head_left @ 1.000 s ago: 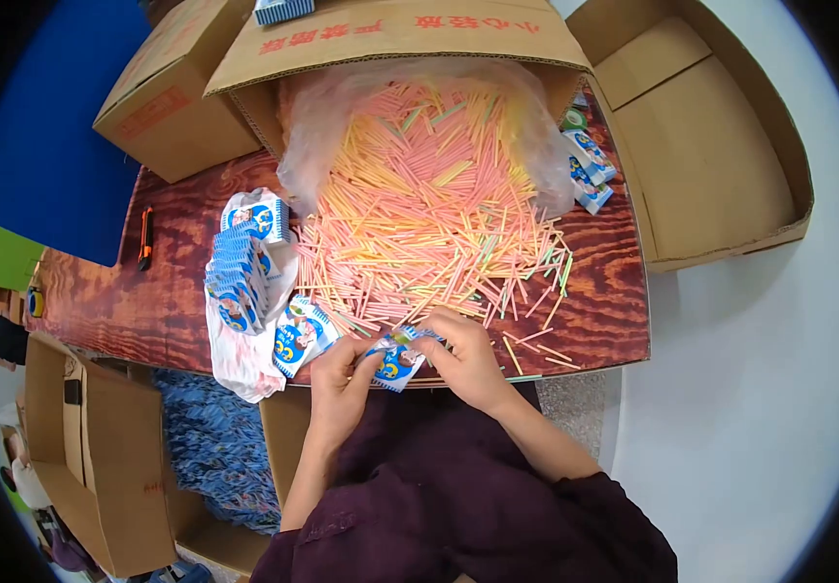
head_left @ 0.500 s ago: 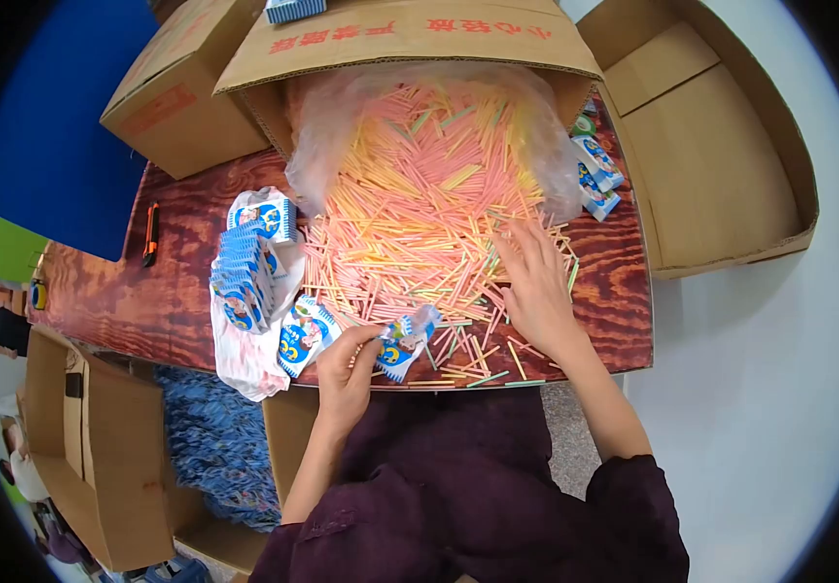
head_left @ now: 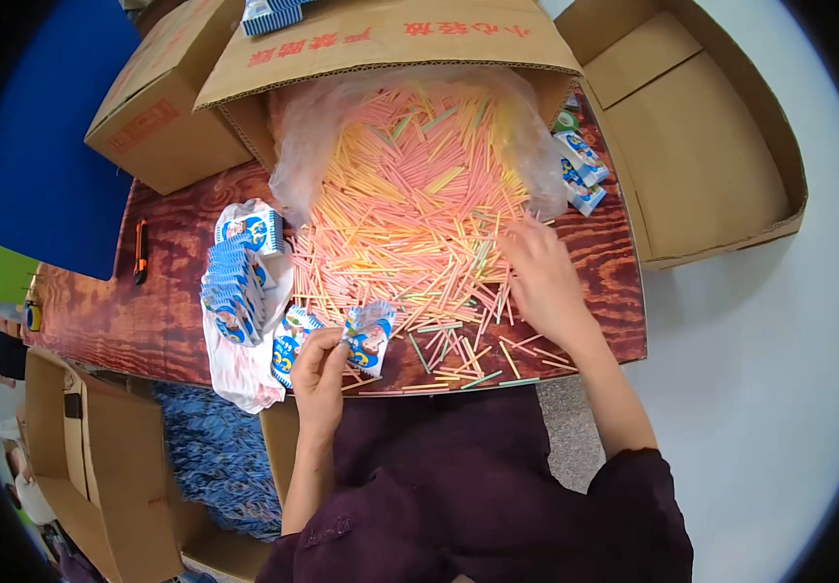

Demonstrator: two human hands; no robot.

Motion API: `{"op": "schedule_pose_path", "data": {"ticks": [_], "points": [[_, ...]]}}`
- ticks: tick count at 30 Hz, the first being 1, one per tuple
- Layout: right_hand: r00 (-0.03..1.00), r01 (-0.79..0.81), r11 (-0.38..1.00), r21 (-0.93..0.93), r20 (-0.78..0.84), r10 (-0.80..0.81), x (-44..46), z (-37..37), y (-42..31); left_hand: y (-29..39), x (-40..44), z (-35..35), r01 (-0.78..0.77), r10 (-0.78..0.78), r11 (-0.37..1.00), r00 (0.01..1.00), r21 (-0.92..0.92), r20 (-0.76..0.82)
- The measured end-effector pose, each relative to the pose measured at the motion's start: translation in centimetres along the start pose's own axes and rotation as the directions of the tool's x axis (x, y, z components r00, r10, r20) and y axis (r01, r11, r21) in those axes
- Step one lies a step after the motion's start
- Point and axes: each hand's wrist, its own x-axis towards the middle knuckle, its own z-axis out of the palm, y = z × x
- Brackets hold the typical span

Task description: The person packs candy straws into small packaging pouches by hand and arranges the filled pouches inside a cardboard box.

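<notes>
My left hand pinches the left edge of a blue-and-white printed packet above the table's front edge. My right hand is at the right side of a big heap of thin pink, yellow and green sticks. Its fingers are drawn together and curled down among the sticks; how many they grip is hidden. Another printed packet lies partly behind my left hand. Just left of that, a stack of the same packets rests on a crumpled white bag.
The heap spills from a plastic-lined carton lying open towards me. An orange-and-black cutter lies on the wood-grain table. More packets sit at right, near an open carton. Lower left, another carton stands near blue material.
The view has shifted slightly. My left hand has moved a little left with the packet, which now stands more upright. My right hand's fingers have drawn closer together at the sticks.
</notes>
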Motion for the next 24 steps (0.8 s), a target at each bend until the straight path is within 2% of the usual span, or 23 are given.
{"op": "schedule_pose_path", "data": {"ticks": [1, 3, 5, 8, 13, 16, 18, 20, 22, 24], "points": [[0.999, 0.050, 0.997, -0.062, 0.024, -0.048, 0.1, 1.2, 0.2, 0.0, 0.0, 0.0, 0.029, -0.029, 0.999, 1.000, -0.031, 0.006], [0.995, 0.100, 0.994, -0.048, -0.011, -0.101, 0.8, 2.6, -0.2, 0.0, 0.0, 0.3, 0.056, -0.055, 0.996, 0.998, -0.066, 0.011], [0.977, 0.197, 0.979, -0.051, -0.075, -0.201, 1.5, 4.2, 0.3, 0.2, 0.0, 0.6, -0.017, 0.017, 1.000, 0.998, 0.009, 0.055], [0.957, 0.257, 0.963, -0.078, -0.121, -0.265, 1.6, 5.8, 1.2, 1.1, -0.2, 0.8, -0.027, 0.024, 0.999, 0.997, 0.037, 0.068], [0.953, 0.254, 0.967, -0.026, -0.166, -0.254, 2.4, 5.0, 1.0, 0.1, -0.4, -0.2, 0.030, -0.030, 1.000, 0.999, -0.006, 0.014], [0.953, 0.235, 0.967, -0.095, -0.174, -0.248, 3.6, 3.7, -0.2, 0.1, -0.4, -0.4, 0.045, -0.045, 0.999, 0.999, -0.025, -0.001], [0.986, 0.156, 0.976, -0.151, -0.035, -0.163, 4.7, 3.2, -1.1, 0.4, -0.4, -0.2, 0.059, -0.059, 0.998, 0.998, -0.028, 0.000], [0.969, 0.212, 0.969, -0.128, -0.098, -0.225, 6.6, 4.0, -1.2, 0.0, -0.3, -0.4, 0.035, -0.035, 0.999, 0.999, -0.001, 0.011], [0.996, 0.074, 0.996, -0.047, 0.043, -0.072, 7.6, 3.9, -1.2, 0.1, -0.4, -0.5, 0.046, -0.046, 0.998, 0.999, -0.048, 0.002], [0.996, 0.057, 0.998, -0.010, 0.069, -0.056, 8.4, 3.7, -1.2, 0.0, -0.4, -0.7, 0.052, -0.052, 0.998, 0.999, -0.019, 0.011]]}}
